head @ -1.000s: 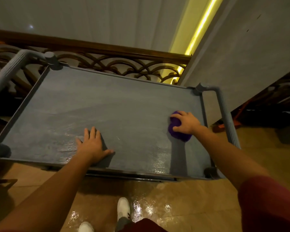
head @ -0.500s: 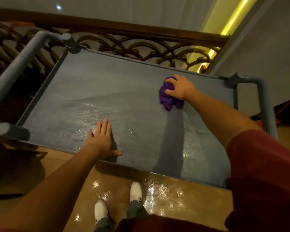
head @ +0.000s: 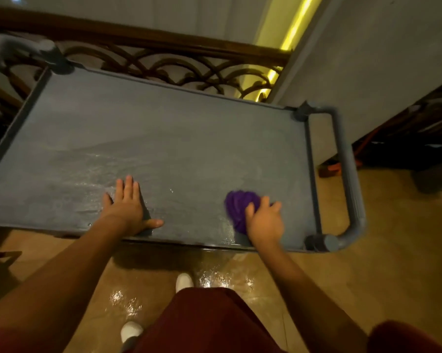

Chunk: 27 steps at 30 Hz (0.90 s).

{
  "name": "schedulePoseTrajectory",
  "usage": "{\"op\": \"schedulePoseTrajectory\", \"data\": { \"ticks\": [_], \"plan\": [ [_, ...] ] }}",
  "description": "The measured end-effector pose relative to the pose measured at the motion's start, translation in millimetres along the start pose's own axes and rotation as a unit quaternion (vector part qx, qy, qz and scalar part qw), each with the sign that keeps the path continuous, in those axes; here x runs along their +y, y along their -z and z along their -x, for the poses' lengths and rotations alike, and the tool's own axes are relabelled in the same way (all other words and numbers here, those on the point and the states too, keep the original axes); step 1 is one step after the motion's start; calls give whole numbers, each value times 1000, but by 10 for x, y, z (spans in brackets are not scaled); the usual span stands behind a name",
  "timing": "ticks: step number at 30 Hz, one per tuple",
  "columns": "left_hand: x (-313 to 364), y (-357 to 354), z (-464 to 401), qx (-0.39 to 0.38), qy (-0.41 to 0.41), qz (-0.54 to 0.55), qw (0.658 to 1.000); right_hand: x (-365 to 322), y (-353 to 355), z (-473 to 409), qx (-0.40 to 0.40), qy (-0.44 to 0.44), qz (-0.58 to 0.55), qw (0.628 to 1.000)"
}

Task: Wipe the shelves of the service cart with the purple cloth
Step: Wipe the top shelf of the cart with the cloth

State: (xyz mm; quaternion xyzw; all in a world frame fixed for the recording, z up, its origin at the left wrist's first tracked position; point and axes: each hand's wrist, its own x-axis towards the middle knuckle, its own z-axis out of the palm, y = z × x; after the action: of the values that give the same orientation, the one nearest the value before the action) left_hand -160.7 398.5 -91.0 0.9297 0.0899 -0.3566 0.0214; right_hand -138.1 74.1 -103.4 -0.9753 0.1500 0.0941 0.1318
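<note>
Purple cloth [head: 237, 207] lies bunched on the top shelf [head: 164, 138] of the grey service cart, near the front edge and toward the front right corner. The right hand [head: 264, 221] presses on it, its grip clenched on the cloth, a little blurred as if mid-stroke. The left hand [head: 128, 206] lies flat on the shelf near the middle of the front edge, its grip released, fingers spread, apparently bracing the cart.

Wet streaks shine across the front half; the rear half looks duller, so I judge the wiping unfinished. To do the stroke well, keep the cloth flat under the palm, overlap the passes, and run it into the raised rim and corners, where water would collect. Lower shelves are out of sight.

Nothing else rests on the shelf. The tubular handle [head: 347, 174] beside the right edge and the corner posts could catch the knuckles. Behind the rear edge stands a wooden railing [head: 164, 59]. The tiled floor [head: 227, 278] by the person's white shoes glistens and may be slippery.
</note>
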Motion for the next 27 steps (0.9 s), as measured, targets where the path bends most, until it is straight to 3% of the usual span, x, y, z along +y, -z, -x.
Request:
{"op": "schedulePoseTrajectory", "data": {
  "ticks": [4,8,10,15,17,19,21,27],
  "plan": [
    [3,34,34,2,-16,13,1000,67,167,27,-88,31,-14,996],
    [-196,70,59,54,-40,53,996,283,778,-754,-15,-41,-52,998],
    [-343,25,112,51,-30,48,997,332,876,-1011,-62,-50,0,997],
    [-1006,-78,76,41,-16,51,998,578,694,-996,-84,124,73,986],
    [-1127,-115,63,34,-18,49,998,753,673,-953,-53,76,31,995],
    [-1065,-162,60,39,-19,50,998,726,584,-783,-9,-34,-28,999],
    [-1013,-201,50,49,-19,39,998,384,281,-291,20,-63,-57,996],
    [-1074,-273,-23,50,-22,53,997,-1530,-615,690,7,43,-82,996]
  ]
}}
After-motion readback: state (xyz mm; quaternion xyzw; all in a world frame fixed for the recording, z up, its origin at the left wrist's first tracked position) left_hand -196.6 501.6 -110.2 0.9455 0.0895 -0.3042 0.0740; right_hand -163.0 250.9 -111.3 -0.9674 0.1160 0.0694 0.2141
